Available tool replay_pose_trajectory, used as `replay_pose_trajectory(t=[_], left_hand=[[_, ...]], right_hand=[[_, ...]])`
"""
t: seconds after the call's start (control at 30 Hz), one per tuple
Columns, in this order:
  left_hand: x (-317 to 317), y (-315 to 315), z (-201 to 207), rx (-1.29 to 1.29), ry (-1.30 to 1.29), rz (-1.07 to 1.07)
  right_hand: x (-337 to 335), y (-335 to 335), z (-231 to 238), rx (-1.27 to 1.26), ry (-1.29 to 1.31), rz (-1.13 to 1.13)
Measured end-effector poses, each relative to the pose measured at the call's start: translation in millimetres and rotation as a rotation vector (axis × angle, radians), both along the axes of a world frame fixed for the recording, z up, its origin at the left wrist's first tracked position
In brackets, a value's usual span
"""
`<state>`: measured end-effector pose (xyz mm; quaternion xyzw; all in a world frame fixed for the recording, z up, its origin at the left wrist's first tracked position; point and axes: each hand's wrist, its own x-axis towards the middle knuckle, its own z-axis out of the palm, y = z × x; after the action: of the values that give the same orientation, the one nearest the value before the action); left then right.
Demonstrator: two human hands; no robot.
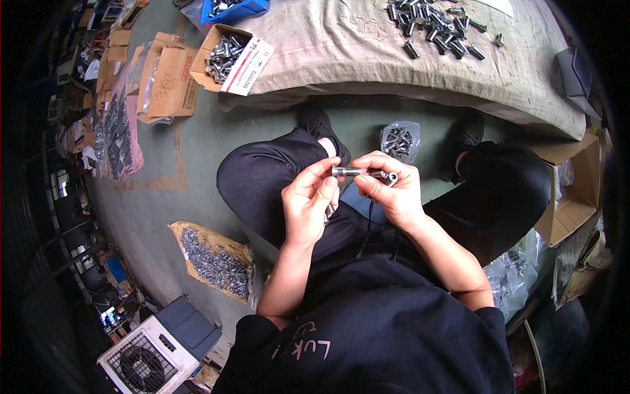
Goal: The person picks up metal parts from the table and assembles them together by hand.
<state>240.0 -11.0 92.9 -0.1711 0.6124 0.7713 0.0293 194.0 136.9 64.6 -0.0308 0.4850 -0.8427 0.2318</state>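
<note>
A shiny metal bolt with a wide flat end (348, 171) lies crosswise between my hands, above my lap. My left hand (303, 203) pinches its flat end between thumb and fingertips. Further metal pieces (329, 211) are tucked in that palm, partly hidden by the fingers. My right hand (398, 194) is closed on the bolt's other end. A second metal piece with a hollow end (392, 178) sticks out between its thumb and fingers. Whether the two pieces touch, I cannot tell.
Loose bolts (436, 29) lie on the cloth-covered table (328, 59) ahead. A box of bolts (246, 65) and a blue bin (239, 12) stand at its left. A bag of parts (400, 141) sits between my feet. Small parts fill a sheet (246, 299) beside a fan unit (147, 361).
</note>
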Motion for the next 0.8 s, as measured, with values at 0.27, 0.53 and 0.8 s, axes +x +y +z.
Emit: replay_pose_trajectory(t=[0.27,0.53,0.8], left_hand=[[-2.9,5.8,5.9,-0.107,0.053,0.049],[-2.5,1.5,4.8,-0.094,0.009,-0.014],[-7.3,3.9,-0.8,0.165,-0.016,0.072]], right_hand=[[-0.9,0.2,1.0,-0.044,-0.102,0.014],[1.2,-0.9,-1.0,-0.062,-0.228,0.011],[-6.3,-0.9,-6.6,-0.534,-0.466,0.033]])
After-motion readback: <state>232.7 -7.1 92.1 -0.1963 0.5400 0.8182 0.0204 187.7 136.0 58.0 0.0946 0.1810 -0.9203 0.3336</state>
